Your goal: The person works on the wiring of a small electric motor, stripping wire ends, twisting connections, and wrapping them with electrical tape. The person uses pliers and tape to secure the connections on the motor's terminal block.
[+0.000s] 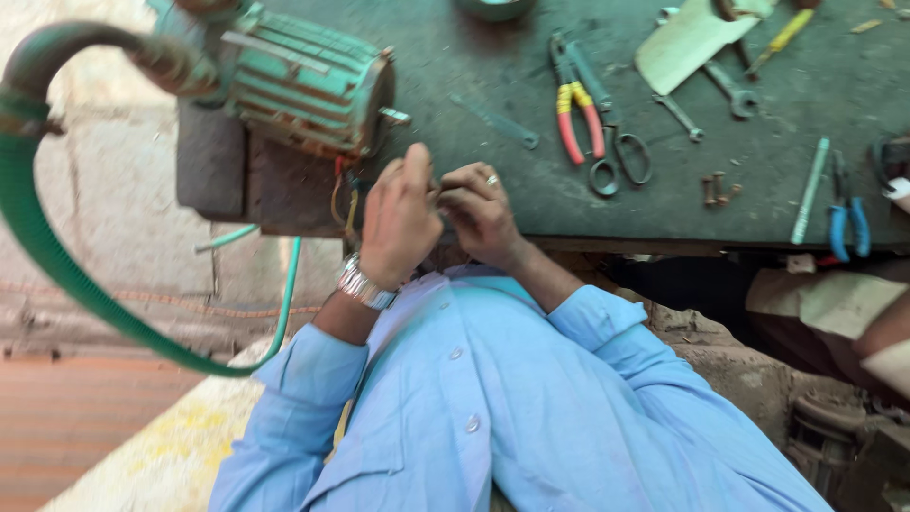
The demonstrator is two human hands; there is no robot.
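Wires (343,194) in red and yellow hang from the end of a green ribbed electric motor (303,85) that sits at the left end of a dark workbench (531,171). The person's two hands meet just to the right of those wires, at the bench's front edge. The left hand (400,220), with a metal watch (365,283) at the wrist, is curled with its fingertips drawn together. The right hand (479,210), wearing a ring, faces it with fingers pinched the same way. Something small sits between the fingertips; it is too blurred to name, though it may be a wire end. Both arms wear light blue sleeves.

The work appears to be at the stage of preparing or joining the motor's leads by hand. The next move would likely call for a steady two-handed pinch and a careful twist or pull, keeping the loose leads clear.

A thick green hose (38,237) loops down from the motor's left side. Farther right on the bench lie pliers with red and yellow grips (578,118), scissors (616,152), spanners (730,90), a few screws (718,188), and blue-handled pliers (846,223). Another person's arm shows at the right edge.
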